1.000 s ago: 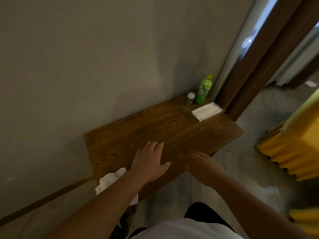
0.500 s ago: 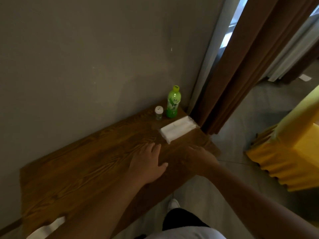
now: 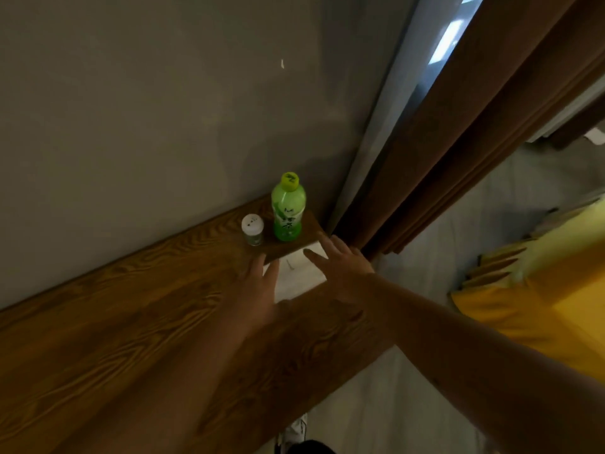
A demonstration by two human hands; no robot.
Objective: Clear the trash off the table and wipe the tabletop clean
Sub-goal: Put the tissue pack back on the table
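Note:
A white pack of tissues (image 3: pixel 299 273) lies near the right end of the dark wooden table (image 3: pixel 131 322), partly covered by both hands. My left hand (image 3: pixel 258 286) rests flat over its left edge with fingers apart. My right hand (image 3: pixel 340 265) hovers over its right side, fingers spread toward the far corner. Just behind stand a green drink bottle (image 3: pixel 288 209) with a yellow cap and a small white-capped jar (image 3: pixel 252 230), both upright against the wall.
The table runs along a grey wall (image 3: pixel 163 109). A brown curtain (image 3: pixel 458 132) hangs just past the table's right end. A yellow-covered piece of furniture (image 3: pixel 550 290) stands on the tiled floor at the right. My shoe (image 3: pixel 296 430) shows below.
Both hands have slid rightward along the table and now reach the white tissue pack. The view has followed them, so the white cloth at the table's left end is out of sight.

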